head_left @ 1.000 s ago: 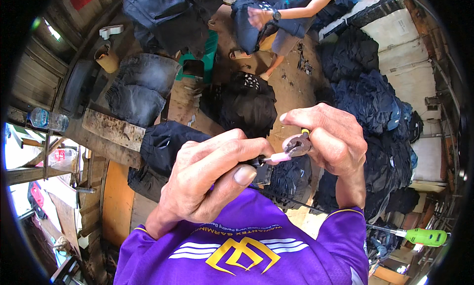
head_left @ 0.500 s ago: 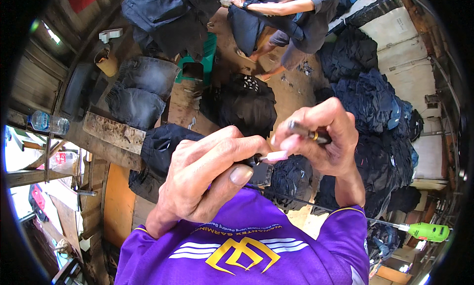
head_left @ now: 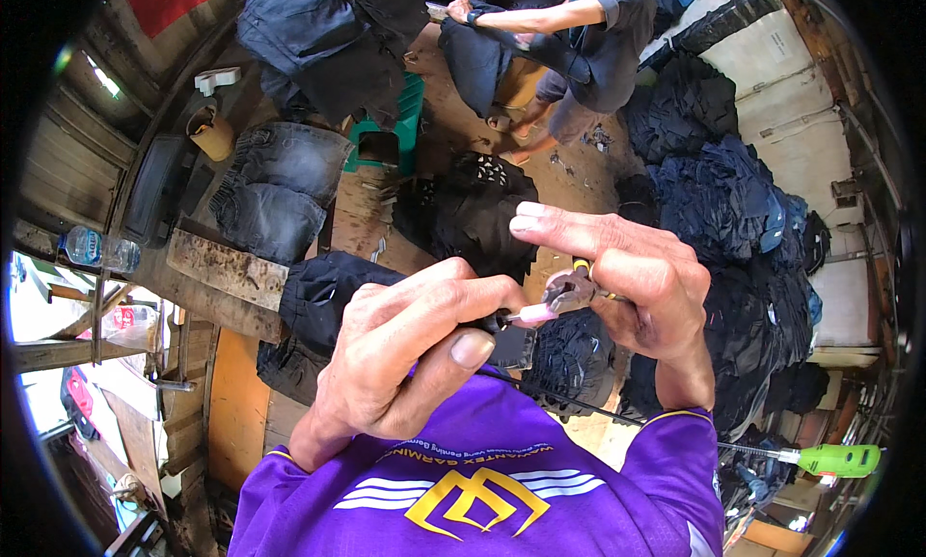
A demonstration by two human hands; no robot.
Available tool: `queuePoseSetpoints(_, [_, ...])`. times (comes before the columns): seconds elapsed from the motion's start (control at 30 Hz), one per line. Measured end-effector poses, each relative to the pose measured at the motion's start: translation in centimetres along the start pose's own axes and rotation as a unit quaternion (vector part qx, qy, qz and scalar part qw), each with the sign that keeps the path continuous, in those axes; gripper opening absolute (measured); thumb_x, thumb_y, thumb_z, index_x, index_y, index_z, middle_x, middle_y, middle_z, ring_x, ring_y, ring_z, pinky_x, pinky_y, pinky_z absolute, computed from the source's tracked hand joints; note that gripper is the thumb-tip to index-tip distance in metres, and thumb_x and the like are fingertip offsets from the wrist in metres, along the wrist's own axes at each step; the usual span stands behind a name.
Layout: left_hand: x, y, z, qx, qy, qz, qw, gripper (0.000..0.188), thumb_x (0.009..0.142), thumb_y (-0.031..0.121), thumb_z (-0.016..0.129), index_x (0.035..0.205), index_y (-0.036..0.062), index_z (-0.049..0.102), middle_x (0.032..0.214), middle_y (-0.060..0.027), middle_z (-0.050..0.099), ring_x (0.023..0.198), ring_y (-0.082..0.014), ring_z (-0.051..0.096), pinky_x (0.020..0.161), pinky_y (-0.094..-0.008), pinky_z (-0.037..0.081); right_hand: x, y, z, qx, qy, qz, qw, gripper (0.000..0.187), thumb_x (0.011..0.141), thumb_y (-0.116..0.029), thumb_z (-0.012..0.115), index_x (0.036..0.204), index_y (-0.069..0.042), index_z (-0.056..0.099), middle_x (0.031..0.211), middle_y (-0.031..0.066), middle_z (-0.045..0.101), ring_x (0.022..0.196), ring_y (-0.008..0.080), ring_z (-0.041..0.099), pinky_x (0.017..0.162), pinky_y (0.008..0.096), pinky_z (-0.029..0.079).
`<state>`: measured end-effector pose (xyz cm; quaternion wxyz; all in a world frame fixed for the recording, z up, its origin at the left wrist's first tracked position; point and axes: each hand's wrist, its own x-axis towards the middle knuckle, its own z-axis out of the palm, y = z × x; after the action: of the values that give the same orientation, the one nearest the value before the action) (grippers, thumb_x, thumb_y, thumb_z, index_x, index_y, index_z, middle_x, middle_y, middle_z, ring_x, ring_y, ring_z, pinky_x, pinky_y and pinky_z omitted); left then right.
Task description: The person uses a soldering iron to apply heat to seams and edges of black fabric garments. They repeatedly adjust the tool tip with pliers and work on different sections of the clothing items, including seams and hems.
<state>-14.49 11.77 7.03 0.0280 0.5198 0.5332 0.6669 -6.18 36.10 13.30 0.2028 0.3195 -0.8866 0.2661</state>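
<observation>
My left hand [head_left: 405,354] is closed around the dark handpiece of a rotary tool, most of which is hidden by the fingers. From its tip sticks out a small pink grinding stone [head_left: 533,314]. A pair of pliers [head_left: 571,292] is gripped in my right hand [head_left: 656,287], its metal jaws right up against the stone's end; I cannot tell whether they clamp it. My right index finger stretches out above the pliers. A black flexible shaft [head_left: 579,408] runs across my chest to a green rotary tool motor [head_left: 839,461] at the right.
Dark garments are heaped along the right side [head_left: 733,219]. Folded jeans [head_left: 275,186] lie at the left, near a yellowish cup [head_left: 210,135] and a plastic bottle [head_left: 101,249]. Beyond a green stool [head_left: 410,108], another person [head_left: 608,36] handles dark cloth.
My right hand has turned the pliers, so their jaws now face the stone, and its index finger has straightened. My left hand has hardly moved. The other person's arm and cloth shifted slightly.
</observation>
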Motion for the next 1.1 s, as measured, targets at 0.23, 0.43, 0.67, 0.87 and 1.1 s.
queuePoseSetpoints(0.23, [-0.1, 0.1, -0.1, -0.003, -0.008, -0.015, 1.000, 0.028, 0.097, 0.004, 0.063, 0.121, -0.0112, 0.067, 0.100, -0.0175, 0.073, 0.065, -0.0227, 0.060, 0.055, -0.0353, 0.048, -0.5, -0.2, 0.5, -0.082, 0.010, -0.030, 0.996, 0.035, 0.083, -0.005, 0.080, 0.107, -0.002, 0.055, 0.098, 0.0189, 0.074, 0.075, 0.0278, 0.074, 0.060, 0.0359, 0.058])
queuePoseSetpoints(0.43, [-0.1, 0.0, 0.1, 0.012, 0.005, -0.003, 1.000, 0.029, 0.096, 0.004, 0.063, 0.120, -0.0112, 0.068, 0.096, -0.0159, 0.072, 0.064, -0.0219, 0.060, 0.053, -0.0352, 0.047, -0.2, -0.4, 0.7, -0.064, 0.031, -0.024, 0.997, 0.033, 0.082, -0.006, 0.086, 0.097, -0.003, 0.057, 0.082, 0.0107, 0.067, 0.062, 0.0229, 0.067, 0.053, 0.0337, 0.053])
queuePoseSetpoints(0.67, [0.6, -0.4, -0.1, -0.024, 0.016, 0.016, 0.999, 0.029, 0.099, 0.005, 0.062, 0.121, -0.0112, 0.069, 0.092, -0.0163, 0.070, 0.064, -0.0211, 0.060, 0.056, -0.0320, 0.047, 0.1, -0.5, 0.8, 0.150, 0.019, 0.185, 0.971, 0.032, 0.102, -0.014, 0.077, 0.106, -0.001, 0.048, 0.086, 0.0181, 0.076, 0.077, 0.0231, 0.078, 0.068, 0.0354, 0.063])
queuePoseSetpoints(0.87, [0.4, 0.6, 0.8, -0.269, 0.087, -0.126, 0.951, 0.034, 0.110, 0.012, 0.055, 0.136, -0.0078, 0.063, 0.096, -0.0161, 0.073, 0.073, -0.0141, 0.068, 0.067, -0.0262, 0.055, 0.3, -1.1, 1.0, 0.176, 0.128, 0.212, 0.953, 0.026, 0.109, -0.016, 0.067, 0.110, -0.002, 0.045, 0.105, 0.0273, 0.078, 0.093, 0.0275, 0.080, 0.085, 0.0378, 0.065])
queuePoseSetpoints(1.1, [0.1, 0.5, 1.7, -0.312, 0.135, -0.134, 0.931, 0.037, 0.111, 0.008, 0.059, 0.143, -0.0080, 0.053, 0.111, -0.0248, 0.075, 0.091, -0.0237, 0.078, 0.079, -0.0323, 0.063, 1.5, -1.2, 0.9, -0.027, 0.091, 0.081, 0.992, 0.025, 0.106, -0.005, 0.067, 0.114, 0.000, 0.044, 0.126, 0.0376, 0.072, 0.119, 0.0431, 0.074, 0.098, 0.0444, 0.062])
